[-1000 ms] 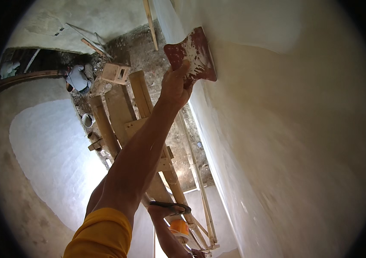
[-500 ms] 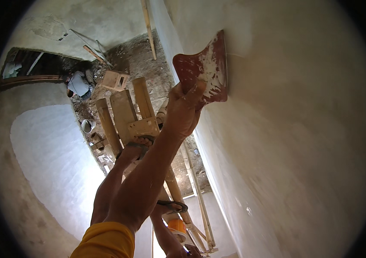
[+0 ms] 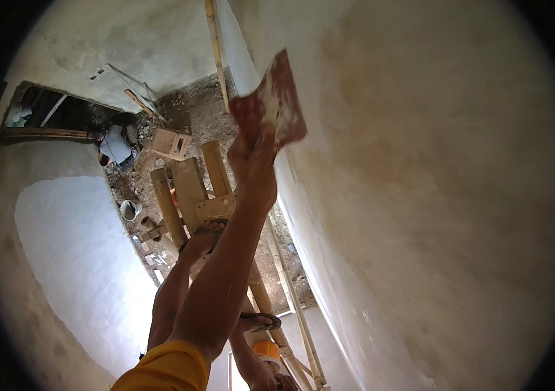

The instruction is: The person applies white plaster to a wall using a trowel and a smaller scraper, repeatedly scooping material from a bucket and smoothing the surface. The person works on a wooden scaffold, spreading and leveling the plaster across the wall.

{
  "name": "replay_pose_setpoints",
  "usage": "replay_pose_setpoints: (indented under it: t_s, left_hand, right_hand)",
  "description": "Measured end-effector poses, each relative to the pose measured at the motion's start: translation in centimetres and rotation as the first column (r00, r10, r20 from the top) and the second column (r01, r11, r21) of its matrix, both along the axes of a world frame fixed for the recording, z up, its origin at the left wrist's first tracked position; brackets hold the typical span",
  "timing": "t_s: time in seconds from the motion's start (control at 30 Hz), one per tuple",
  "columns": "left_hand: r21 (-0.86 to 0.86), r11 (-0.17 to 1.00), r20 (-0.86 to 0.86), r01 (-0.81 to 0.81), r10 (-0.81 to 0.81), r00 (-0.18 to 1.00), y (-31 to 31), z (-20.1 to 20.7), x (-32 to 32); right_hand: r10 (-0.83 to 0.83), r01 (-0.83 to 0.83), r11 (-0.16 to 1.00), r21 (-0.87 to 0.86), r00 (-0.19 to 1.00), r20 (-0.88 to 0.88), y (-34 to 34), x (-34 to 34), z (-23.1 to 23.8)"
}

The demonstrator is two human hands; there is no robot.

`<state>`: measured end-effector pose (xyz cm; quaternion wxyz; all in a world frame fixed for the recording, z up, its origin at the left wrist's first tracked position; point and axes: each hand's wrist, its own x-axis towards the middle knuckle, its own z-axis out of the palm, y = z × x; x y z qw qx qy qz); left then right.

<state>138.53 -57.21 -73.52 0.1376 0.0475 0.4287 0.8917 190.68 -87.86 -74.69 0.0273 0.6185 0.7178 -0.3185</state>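
Observation:
My left hand (image 3: 255,159), at the end of an outstretched arm with a yellow sleeve, grips a dark red putty scraper (image 3: 281,98). My thumb lies on its near face and the fingers go behind it. Pale paste smears the flared blade, which is slightly blurred. Right of the blade stands a plastered wall (image 3: 421,169), patchy beige and grey; the blade's edge appears apart from it. Part of my right hand (image 3: 281,383) shows at the lower edge beside my leg; its fingers are too cut off to read.
My sandalled feet stand on a bamboo-and-plank scaffold (image 3: 189,189). An orange bucket (image 3: 266,352) is by the lower foot. Below are rubble, a crate (image 3: 170,144), a white bucket (image 3: 130,210) and a crouching person (image 3: 117,144) by a wall opening. A bamboo pole (image 3: 217,52) leans upright.
My left hand has drawn the scraper left, away from the wall its edge was touching. The view has shifted slightly, so the scaffold appears lower.

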Motion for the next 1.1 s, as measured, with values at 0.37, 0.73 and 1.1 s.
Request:
replay_pose_setpoints:
  t_s: [0.37, 0.73, 1.1]
  left_hand:
    - [-0.287, 0.957, -0.296, 0.037, -0.125, 0.947, -0.5, 4.0, 5.9]
    - [0.179, 0.949, 0.571, 0.259, -0.315, 0.758, 1.9, -1.9, -3.5]
    - [0.2, 0.948, 0.359, 0.247, -0.306, 0.882, 2.5, 9.8, -6.1]
  right_hand:
    - [0.008, -0.016, 0.994, -0.109, 0.997, -0.074, 0.3, -1.4, 1.0]
    - [0.038, -0.045, 0.994, -0.102, 0.996, -0.076, 1.0, -4.0, 4.1]
    - [0.117, -0.126, 0.988, -0.086, 0.988, -0.101, 2.6, -5.6, 7.0]
